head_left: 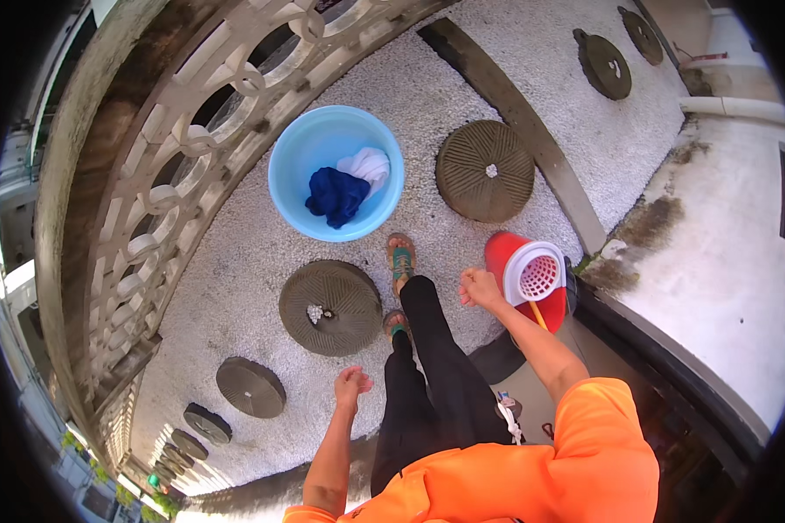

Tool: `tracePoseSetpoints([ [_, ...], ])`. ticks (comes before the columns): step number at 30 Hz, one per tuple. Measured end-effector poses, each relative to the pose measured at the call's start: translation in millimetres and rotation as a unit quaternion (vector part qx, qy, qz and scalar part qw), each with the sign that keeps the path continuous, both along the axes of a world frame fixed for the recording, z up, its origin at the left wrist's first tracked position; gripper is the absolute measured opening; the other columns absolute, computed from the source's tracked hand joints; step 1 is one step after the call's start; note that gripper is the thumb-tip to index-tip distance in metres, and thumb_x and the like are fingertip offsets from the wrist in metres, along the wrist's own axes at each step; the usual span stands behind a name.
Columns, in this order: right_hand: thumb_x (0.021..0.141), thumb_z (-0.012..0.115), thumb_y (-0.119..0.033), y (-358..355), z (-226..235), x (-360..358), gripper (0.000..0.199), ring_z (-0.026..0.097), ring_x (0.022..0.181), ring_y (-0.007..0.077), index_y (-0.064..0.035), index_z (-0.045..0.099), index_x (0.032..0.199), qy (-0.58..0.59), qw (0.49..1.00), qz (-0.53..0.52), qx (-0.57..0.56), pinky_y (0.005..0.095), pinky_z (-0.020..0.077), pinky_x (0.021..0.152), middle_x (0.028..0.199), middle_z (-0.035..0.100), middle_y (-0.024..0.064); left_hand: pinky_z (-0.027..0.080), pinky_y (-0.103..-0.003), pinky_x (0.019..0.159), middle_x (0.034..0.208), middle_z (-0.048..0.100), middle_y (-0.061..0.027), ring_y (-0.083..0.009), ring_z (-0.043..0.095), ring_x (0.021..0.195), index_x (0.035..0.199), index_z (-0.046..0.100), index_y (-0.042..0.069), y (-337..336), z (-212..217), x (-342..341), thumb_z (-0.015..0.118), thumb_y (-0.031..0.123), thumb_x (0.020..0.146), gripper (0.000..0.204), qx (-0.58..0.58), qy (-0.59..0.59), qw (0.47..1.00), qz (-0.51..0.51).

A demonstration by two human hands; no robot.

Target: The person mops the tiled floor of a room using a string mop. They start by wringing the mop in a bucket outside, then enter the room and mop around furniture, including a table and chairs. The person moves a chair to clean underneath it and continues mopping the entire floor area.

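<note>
My left hand (pixel 353 385) hangs beside my left leg, with its fingers loosely bent and partly apart, holding nothing. Out to the right, my right hand (pixel 480 286) is curled closed with nothing visible in it. It is nearest to a red mop bucket (pixel 500 250) with a white wringer basket (pixel 539 275), and looks apart from it. Ahead of my feet sits a light blue basin (pixel 288 179). Inside the basin lie a dark blue cloth (pixel 336 196) and a white cloth (pixel 368 166), both crumpled.
Round grooved stones (pixel 330 308) are set in pale gravel (pixel 366 78), one (pixel 485 171) right of the basin. A pierced concrete railing (pixel 161 157) runs along the left. A stone strip (pixel 515 122) crosses the gravel. A dark sill (pixel 663 357) lies at right.
</note>
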State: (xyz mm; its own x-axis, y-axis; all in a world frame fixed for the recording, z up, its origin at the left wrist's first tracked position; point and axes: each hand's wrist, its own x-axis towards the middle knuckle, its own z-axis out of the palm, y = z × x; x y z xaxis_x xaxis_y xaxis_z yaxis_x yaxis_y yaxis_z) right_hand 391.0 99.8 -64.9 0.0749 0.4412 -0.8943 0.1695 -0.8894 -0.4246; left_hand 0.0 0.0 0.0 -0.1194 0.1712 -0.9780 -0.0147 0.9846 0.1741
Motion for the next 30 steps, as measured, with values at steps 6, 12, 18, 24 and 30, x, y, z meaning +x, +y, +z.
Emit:
tracePoseSetpoints([
  [6,0.084,0.043,-0.009,-278.6,98.4,70.3,0.02,0.062,0.049,0.022,0.0036,0.057,0.091,-0.101,0.964,-0.132,-0.209,0.0328,0.0507,0.038,0.07,0.062,0.0142,0.052,-0.03,0.058,0.083,0.061,-0.0119,-0.0217,0.063,0.067,0.105,0.052,0.001,-39.6,40.9,52.4,0.049,0.012,0.088,0.02,0.088,-0.08,0.992,-0.05],
  [12,0.081,0.045,-0.008,-473.1,130.8,109.8,0.017,0.063,0.054,0.0232,-0.0023,0.06,0.087,-0.272,0.906,-0.23,-0.227,0.0346,0.0496,0.044,0.068,0.062,0.0123,0.052,-0.031,0.057,0.083,0.061,-0.0131,-0.0231,0.063,0.066,0.104,0.052,0.001,-75.3,80.0,21.5,0.049,0.01,0.087,0.02,0.105,-0.032,0.99,-0.092],
  [18,0.075,0.051,-0.002,-558.0,115.2,158.5,0.019,0.06,0.066,0.0261,-0.0036,0.055,0.093,-0.327,0.813,-0.449,-0.177,0.0395,0.05,0.06,0.081,0.059,0.0135,0.052,-0.033,0.051,0.077,0.06,-0.0128,-0.0242,0.063,0.06,0.101,0.052,0.001,-99.2,79.7,33.0,0.047,0.007,0.086,0.017,0.031,0.059,0.97,-0.234],
  [24,0.07,0.057,-0.005,-549.9,80.7,201.7,0.033,0.049,0.1,0.0293,-0.0084,0.053,0.103,-0.544,0.832,-0.107,0.03,0.0477,0.0384,0.084,0.103,0.054,0.0122,0.051,-0.034,0.061,0.076,0.062,-0.0106,-0.0255,0.063,0.07,0.103,0.054,0.003,-114.0,19.3,200.9,0.053,0.011,0.08,0.024,0.245,0.045,0.735,-0.631],
  [30,0.071,0.06,-0.011,-600.5,70.9,240.0,0.039,0.051,0.098,0.0306,-0.0075,0.05,0.109,-0.434,0.895,0.02,-0.103,0.0481,0.0381,0.082,0.102,0.055,0.0143,0.034,-0.041,0.097,0.13,0.04,-0.0146,-0.0299,0.039,0.12,0.13,0.035,0.006,-194.6,-58.5,440.1,0.06,0.01,0.072,0.063,0.393,-0.134,0.408,-0.813],
])
